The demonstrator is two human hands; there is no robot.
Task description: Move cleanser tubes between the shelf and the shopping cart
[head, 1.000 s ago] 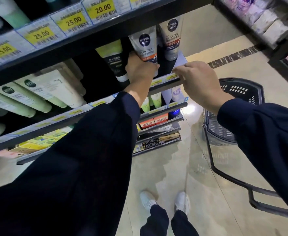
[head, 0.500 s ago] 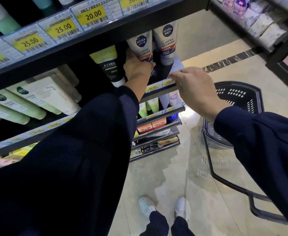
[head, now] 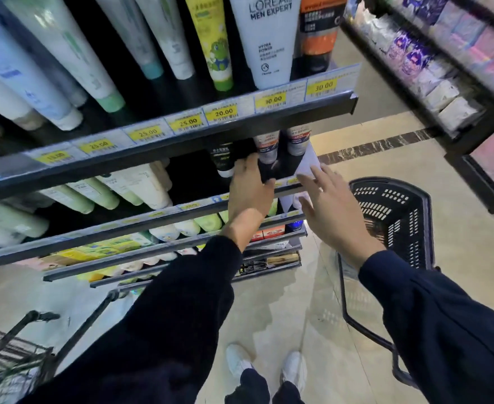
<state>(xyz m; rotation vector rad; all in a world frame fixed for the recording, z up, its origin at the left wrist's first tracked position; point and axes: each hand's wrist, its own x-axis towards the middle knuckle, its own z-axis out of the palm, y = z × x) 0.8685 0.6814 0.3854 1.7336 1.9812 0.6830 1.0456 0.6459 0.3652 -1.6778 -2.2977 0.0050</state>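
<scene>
The left hand (head: 250, 189) reaches in under the upper shelf edge (head: 240, 126) to the end of the second shelf, where the men's cleanser tubes stand cap-down so their labels face the aisle. Its fingers are spread around the lower part of the grey-and-orange cleanser tube (head: 266, 148), thumb out to the right near the price rail (head: 286, 182), but whether they actually press on the tube or only hover at it I cannot tell; nothing is lifted clear. A second tube of the same kind (head: 298, 141) stands just beside it at the shelf's end, and a black men's tube (head: 222, 160) stands on the other side, so the gap for the fingers is narrow. The right hand (head: 330, 211) is flat and open, fingers splayed, holding nothing; it hangs just off the rail, between the shelf and the black plastic shopping basket (head: 391, 217) on the floor below. That placement reads as readiness, either to steady the neighbouring tube or to take the one picked and drop it down. The basket's visible part looks bare. A wire cart (head: 12, 357) shows at the lower left, its contents unclear. The tubes, then, remain on the shelf.
</scene>
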